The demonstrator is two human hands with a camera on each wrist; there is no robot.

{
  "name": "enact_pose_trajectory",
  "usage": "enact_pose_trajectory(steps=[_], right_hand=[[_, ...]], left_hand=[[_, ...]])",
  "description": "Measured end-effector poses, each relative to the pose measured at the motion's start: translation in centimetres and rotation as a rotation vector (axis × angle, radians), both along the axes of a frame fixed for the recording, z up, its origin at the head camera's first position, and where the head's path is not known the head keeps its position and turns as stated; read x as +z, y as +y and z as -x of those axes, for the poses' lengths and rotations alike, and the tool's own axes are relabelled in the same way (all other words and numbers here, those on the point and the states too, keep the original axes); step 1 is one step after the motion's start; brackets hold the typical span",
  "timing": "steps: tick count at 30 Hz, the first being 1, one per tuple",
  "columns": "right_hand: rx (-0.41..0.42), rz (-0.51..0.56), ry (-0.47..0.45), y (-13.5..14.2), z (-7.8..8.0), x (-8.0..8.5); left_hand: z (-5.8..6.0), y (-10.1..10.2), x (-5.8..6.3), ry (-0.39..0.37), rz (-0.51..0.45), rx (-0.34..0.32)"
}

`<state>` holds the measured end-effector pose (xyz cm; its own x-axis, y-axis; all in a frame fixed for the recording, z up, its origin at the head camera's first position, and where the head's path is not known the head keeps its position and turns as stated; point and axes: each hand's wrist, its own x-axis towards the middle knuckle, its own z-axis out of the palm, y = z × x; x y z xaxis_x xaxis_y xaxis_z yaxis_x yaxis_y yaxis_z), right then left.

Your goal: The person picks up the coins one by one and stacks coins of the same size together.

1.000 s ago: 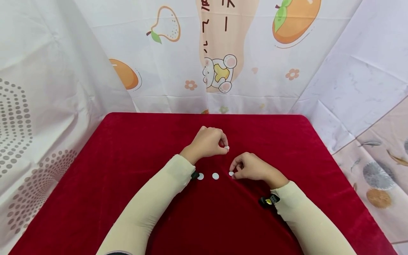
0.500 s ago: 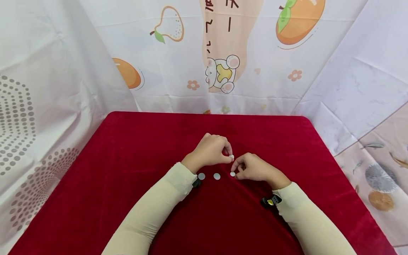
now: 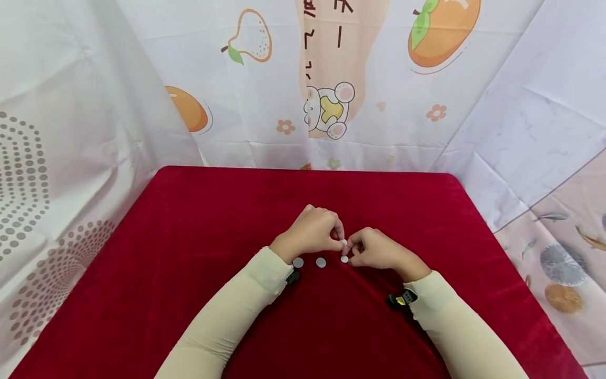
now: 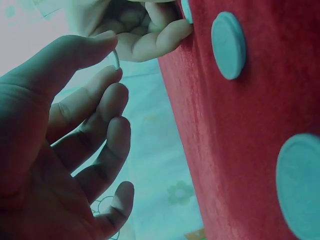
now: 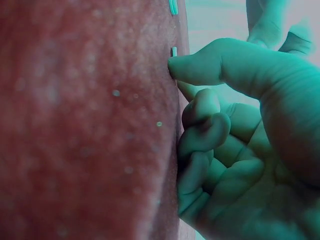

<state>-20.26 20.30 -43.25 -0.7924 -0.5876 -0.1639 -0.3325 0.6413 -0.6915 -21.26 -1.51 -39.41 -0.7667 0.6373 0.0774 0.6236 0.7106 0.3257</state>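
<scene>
My left hand [image 3: 312, 230] pinches a small white disc [image 4: 116, 59] between thumb and forefinger, and the left wrist view shows it edge-on. Its other fingers are loosely bent. Just below, my right hand [image 3: 376, 248] has thumb and forefinger at the edges of another white disc [image 3: 344, 259] lying on the red cloth. In the right wrist view that thumb [image 5: 195, 67] presses at the cloth beside the disc, and the remaining fingers are curled. The held disc is close above the right hand's disc, with both hands' fingertips nearly meeting.
Two more places in the row carry white discs: a middle disc [image 3: 321, 262], with a line along its edge in the left wrist view, and a left disc [image 3: 298, 262] beside the left wrist. Red cloth [image 3: 227, 210] covers the table. A printed curtain [image 3: 255, 105] hangs behind.
My left hand has come down and slightly right with its disc, toward the right hand. The right hand stays at the rightmost disc. The row of discs keeps its place.
</scene>
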Motion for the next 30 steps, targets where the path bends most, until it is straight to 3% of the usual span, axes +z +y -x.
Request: enact_pose_trajectory(steps=[13, 30], right_hand=[[0.005, 0.028, -0.001, 0.0, -0.2, -0.1], [0.011, 0.025, -0.001, 0.0, 0.1, 0.0]], left_hand=[[-0.7, 1.0, -1.0, -0.048, 0.073, -0.069], [-0.9, 1.6, -1.9, 0.003, 0.183, -0.093]])
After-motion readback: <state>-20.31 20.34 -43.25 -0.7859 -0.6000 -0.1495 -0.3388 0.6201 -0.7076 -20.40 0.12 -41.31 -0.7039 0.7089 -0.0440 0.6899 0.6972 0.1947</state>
